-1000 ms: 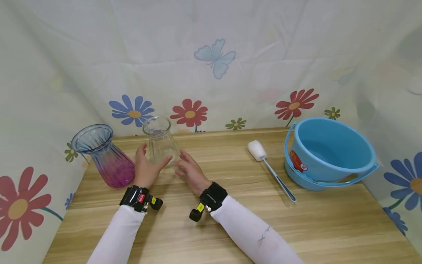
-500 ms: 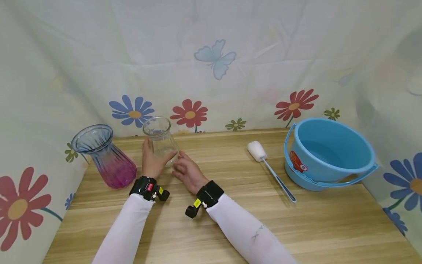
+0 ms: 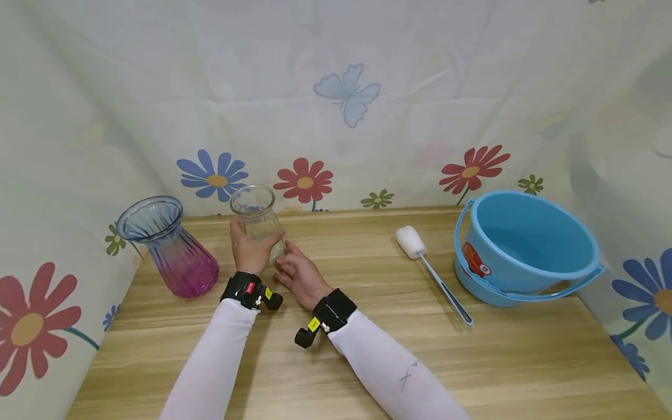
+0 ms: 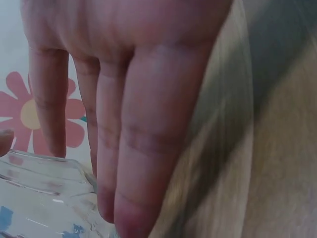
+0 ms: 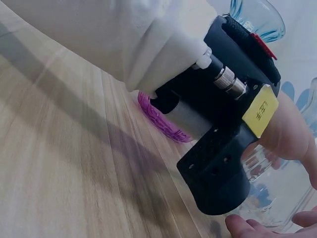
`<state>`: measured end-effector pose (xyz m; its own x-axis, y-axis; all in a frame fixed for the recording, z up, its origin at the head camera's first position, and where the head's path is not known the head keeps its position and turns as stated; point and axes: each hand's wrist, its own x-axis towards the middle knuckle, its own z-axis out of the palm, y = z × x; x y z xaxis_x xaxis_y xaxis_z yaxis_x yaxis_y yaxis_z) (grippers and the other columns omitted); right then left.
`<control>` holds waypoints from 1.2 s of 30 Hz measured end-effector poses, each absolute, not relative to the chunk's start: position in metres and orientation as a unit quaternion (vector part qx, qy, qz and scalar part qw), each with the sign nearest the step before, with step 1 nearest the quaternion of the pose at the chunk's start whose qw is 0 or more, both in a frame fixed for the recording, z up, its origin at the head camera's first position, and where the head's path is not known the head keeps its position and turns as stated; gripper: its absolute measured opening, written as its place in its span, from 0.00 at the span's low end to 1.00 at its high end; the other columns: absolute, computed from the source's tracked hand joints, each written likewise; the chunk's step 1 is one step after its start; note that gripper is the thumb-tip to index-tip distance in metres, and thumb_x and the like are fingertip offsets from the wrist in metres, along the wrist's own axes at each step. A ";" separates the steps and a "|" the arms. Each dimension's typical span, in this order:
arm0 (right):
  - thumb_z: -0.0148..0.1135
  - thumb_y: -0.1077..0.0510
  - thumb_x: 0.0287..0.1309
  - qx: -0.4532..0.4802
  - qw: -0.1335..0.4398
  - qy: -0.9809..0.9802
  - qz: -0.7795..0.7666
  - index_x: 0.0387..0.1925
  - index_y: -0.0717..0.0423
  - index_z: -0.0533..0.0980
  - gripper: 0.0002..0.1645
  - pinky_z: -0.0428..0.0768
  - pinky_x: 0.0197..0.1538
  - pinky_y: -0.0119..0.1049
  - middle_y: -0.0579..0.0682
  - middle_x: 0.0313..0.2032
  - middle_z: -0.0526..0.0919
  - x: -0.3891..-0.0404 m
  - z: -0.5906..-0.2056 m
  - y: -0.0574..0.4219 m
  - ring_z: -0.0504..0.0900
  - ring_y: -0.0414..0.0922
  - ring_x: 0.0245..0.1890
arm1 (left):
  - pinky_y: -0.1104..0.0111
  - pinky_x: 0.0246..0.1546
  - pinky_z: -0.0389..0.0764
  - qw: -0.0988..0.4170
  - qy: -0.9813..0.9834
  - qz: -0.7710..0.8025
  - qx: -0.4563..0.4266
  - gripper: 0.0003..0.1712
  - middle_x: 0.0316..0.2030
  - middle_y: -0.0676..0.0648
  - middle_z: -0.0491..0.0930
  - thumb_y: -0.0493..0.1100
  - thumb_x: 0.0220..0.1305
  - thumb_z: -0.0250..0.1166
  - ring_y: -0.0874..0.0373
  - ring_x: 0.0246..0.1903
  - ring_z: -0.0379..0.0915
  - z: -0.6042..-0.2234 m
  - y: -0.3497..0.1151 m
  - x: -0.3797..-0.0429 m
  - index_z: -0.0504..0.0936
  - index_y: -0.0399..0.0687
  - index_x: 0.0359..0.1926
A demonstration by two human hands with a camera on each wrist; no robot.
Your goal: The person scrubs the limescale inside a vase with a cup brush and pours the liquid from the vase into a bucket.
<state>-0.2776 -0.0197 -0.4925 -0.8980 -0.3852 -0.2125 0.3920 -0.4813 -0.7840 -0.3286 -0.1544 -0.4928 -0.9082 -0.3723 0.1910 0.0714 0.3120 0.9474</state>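
In the head view a clear glass vase [image 3: 257, 224] with a flared rim stands upright near the back edge of the table. My left hand [image 3: 252, 248] wraps round its body from the front left, thumb across the near side. Close by, my right hand [image 3: 301, 277] has its fingertips right at the lower right side of the glass. The left wrist view shows the right hand's fingers [image 4: 148, 114] nearly straight, their tips overlapping the glass. A blue-to-pink ribbed vase [image 3: 184, 262] leans leftward in the head view, left of the left hand.
A blue bucket [image 3: 478, 289] with its handle hanging down stands at the right. Between it and the hands lies a white sponge brush [image 3: 412, 242] with a long handle. A flower-print curtain [image 3: 346, 146] borders the wooden table [image 3: 367, 256] at back and sides.
My left hand has moved right and forward, from beside the clear vase to a grip on it. The right hand has come slightly left and lower.
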 end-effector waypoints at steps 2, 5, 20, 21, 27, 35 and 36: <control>0.51 0.61 0.61 0.000 0.228 0.456 -0.860 0.83 0.53 0.42 0.52 0.56 0.81 0.54 0.53 0.84 0.38 -0.278 -0.493 -0.019 0.62 0.49 0.69 | 0.49 0.78 0.57 0.197 -0.784 -0.580 0.095 0.59 0.73 0.39 0.63 0.49 0.50 0.84 0.46 0.75 0.58 -0.494 -0.154 -0.330 0.56 0.47 0.75; 0.51 0.61 0.61 -0.001 0.229 0.455 -0.860 0.83 0.53 0.43 0.52 0.57 0.80 0.54 0.53 0.84 0.39 -0.278 -0.493 -0.018 0.63 0.48 0.68 | 0.50 0.78 0.57 0.204 -0.781 -0.584 0.089 0.57 0.72 0.39 0.65 0.49 0.50 0.84 0.46 0.75 0.59 -0.494 -0.154 -0.330 0.58 0.45 0.74; 0.48 0.61 0.66 0.007 0.219 0.455 -0.863 0.81 0.53 0.50 0.44 0.61 0.78 0.52 0.57 0.74 0.55 -0.271 -0.490 0.007 0.71 0.41 0.55 | 0.48 0.79 0.54 0.196 -0.773 -0.602 0.045 0.57 0.75 0.38 0.61 0.47 0.51 0.83 0.45 0.76 0.56 -0.468 -0.138 -0.309 0.58 0.49 0.75; 0.47 0.61 0.66 0.005 0.220 0.456 -0.863 0.81 0.53 0.50 0.43 0.61 0.79 0.52 0.57 0.73 0.56 -0.270 -0.489 0.010 0.71 0.42 0.56 | 0.48 0.79 0.54 0.192 -0.773 -0.603 0.044 0.58 0.75 0.38 0.61 0.48 0.51 0.83 0.45 0.76 0.55 -0.466 -0.136 -0.306 0.57 0.49 0.76; 0.45 0.61 0.68 -0.009 0.222 0.464 -0.858 0.82 0.54 0.47 0.43 0.60 0.79 0.53 0.58 0.73 0.55 -0.258 -0.485 0.031 0.68 0.49 0.66 | 0.45 0.79 0.52 0.146 -0.776 -0.613 0.037 0.59 0.77 0.40 0.58 0.50 0.54 0.82 0.45 0.79 0.51 -0.456 -0.125 -0.289 0.53 0.51 0.77; 0.44 0.61 0.69 -0.019 0.240 0.474 -0.847 0.82 0.55 0.43 0.44 0.60 0.80 0.55 0.58 0.70 0.57 -0.239 -0.483 0.067 0.62 0.56 0.74 | 0.41 0.78 0.52 0.089 -0.773 -0.628 -0.001 0.59 0.77 0.44 0.58 0.52 0.55 0.81 0.46 0.79 0.50 -0.452 -0.105 -0.263 0.53 0.56 0.78; 0.44 0.60 0.69 -0.020 0.243 0.475 -0.846 0.82 0.55 0.43 0.44 0.61 0.79 0.55 0.56 0.67 0.61 -0.237 -0.484 0.073 0.63 0.56 0.74 | 0.41 0.78 0.52 0.087 -0.773 -0.628 -0.009 0.59 0.76 0.44 0.59 0.52 0.54 0.81 0.46 0.79 0.50 -0.452 -0.102 -0.261 0.53 0.57 0.78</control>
<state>-0.2367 0.0731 -0.4835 -0.8815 -0.4296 -0.1958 0.3908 -0.4310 -0.8133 -0.2606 -0.1023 -0.4520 -0.9848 -0.0944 0.1457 0.1233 0.2101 0.9699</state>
